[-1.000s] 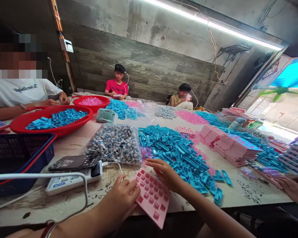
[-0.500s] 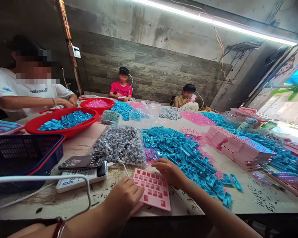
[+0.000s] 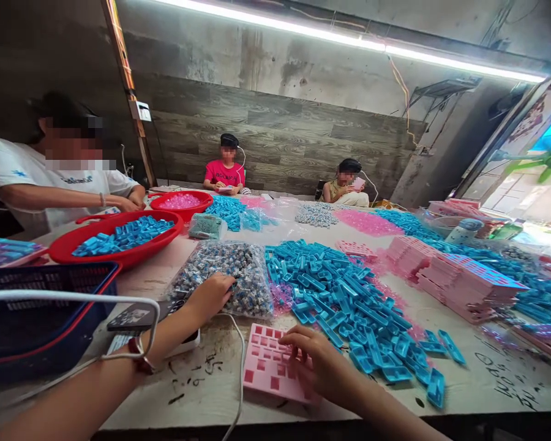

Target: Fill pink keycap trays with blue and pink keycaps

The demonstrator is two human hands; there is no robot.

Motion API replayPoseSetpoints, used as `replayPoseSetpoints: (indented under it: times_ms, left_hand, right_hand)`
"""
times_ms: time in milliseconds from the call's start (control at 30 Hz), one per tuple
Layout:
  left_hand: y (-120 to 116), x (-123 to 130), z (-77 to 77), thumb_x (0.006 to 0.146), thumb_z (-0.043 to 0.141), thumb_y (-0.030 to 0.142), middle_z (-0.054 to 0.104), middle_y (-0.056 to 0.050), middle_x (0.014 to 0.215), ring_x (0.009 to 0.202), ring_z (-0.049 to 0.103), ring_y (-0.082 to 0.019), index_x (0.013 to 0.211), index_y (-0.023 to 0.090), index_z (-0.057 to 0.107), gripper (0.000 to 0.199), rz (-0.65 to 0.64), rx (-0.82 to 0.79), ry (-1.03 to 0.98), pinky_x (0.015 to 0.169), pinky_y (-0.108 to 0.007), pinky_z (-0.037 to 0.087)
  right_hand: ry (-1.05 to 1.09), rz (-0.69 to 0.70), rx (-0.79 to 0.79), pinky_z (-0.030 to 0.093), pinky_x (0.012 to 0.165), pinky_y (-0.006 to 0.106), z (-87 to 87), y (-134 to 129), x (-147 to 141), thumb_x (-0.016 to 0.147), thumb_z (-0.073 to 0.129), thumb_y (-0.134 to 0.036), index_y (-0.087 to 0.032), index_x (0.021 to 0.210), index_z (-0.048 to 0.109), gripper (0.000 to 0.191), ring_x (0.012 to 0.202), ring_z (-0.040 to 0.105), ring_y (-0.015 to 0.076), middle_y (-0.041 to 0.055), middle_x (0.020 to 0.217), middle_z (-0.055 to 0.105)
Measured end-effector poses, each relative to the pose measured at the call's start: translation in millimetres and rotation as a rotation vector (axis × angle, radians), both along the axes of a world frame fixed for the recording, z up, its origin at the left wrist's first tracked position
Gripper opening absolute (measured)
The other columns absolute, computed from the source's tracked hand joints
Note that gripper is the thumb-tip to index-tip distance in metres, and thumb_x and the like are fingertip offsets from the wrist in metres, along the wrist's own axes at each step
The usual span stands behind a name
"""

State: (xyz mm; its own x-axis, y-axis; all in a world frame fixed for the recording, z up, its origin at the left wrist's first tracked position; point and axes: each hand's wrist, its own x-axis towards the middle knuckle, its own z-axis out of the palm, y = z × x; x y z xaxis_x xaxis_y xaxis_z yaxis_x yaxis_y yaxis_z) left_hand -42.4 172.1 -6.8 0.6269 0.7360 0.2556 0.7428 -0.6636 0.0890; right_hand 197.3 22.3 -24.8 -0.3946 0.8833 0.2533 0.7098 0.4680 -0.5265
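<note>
Currently, left hand (image 3: 211,295): stretched over the clear bag (image 3: 252,260), touching or just above the small pieces (image 3: 202,260) in it; fingers bent, close together; cannot tell whether gripping one.
Right hand (image 3: 319,364): palm down over the right part of the pink board (image 3: 265,373); fingers loosely curled, slightly spaced; cannot tell whether pinching anything.
Pink board: flat on the table (image 3: 197,404), under and left of the right fingers, nearer the table edge than the left fingers; square holes in rows.
Clear bag: directly under the left fingers, beyond the right ones; packed with grey-white and blue.
Blue pieces (image 3: 344,294): big loose heap, just beyond and right of the right fingers; a few strays out to the right.
Pink bits (image 3: 282,297): right of the left fingers, between bag and blue heap.
Board stack (image 3: 468,285): pink, uneven piles, well apart, right of the right fingers.
Phone (image 3: 138,315): left of the left fingers, on a white box (image 3: 188,343), partly hidden by the left forearm.
White cable (image 3: 242,367): along the pink board's left edge, between left and right fingers.
Dark blue basket (image 3: 96,318): well left of the left fingers.
Red basin (image 3: 133,255): beyond the basket, left of the left fingers; more blue pieces inside.
Co-workers: one in a white shirt (image 3: 68,196), beyond and left of the left fingers; two more across the table, far beyond both hands' fingers.
</note>
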Motion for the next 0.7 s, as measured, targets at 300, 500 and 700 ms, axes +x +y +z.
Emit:
replayPoseSetpoints:
  times_ms: [300, 500, 700]
  left_hand:
    - [0.5, -4.3, -3.1, 0.080, 0.058, 0.017, 0.063, -0.007, 0.088, 0.089, 0.056, -0.022, 0.083, 0.014, 0.062, 0.006, -0.073, -0.060, -0.156, 0.081, -0.033, 0.043]
    - [-42.1, 17.1, 7.1, 0.078, 0.063, 0.028, 0.061, -0.001, 0.077, 0.071, 0.056, -0.014, 0.080, 0.016, 0.062, 0.013, -0.204, -0.362, -0.406, 0.066, -0.024, 0.043]
    - [-66.9, 36.9, -11.0, 0.076, 0.066, 0.026, 0.063, 0.001, 0.073, 0.068, 0.056, -0.012, 0.081, 0.016, 0.067, 0.011, -0.215, -0.568, -0.447, 0.062, -0.021, 0.041]
  right_hand:
    - [0.050, -0.003, 0.043, 0.047, 0.088, 0.031, -9.5, 6.8, -2.1, 0.081, 0.047, -0.005, -0.018, 0.114, 0.059, 0.038, 0.101, 0.059, 0.0186, 0.0099, 0.112, 0.062]
    - [0.079, 0.036, 0.030, 0.048, 0.072, 0.024, -4.9, 9.3, -4.9, 0.076, 0.053, -0.004, -0.020, 0.096, 0.067, 0.029, 0.081, 0.062, 0.0154, 0.0055, 0.091, 0.068]
    - [0.111, 0.065, -0.026, 0.046, 0.066, 0.023, -2.3, 8.7, -0.6, 0.074, 0.050, -0.002, -0.021, 0.094, 0.068, 0.033, 0.072, 0.061, 0.0134, 0.0028, 0.083, 0.069]
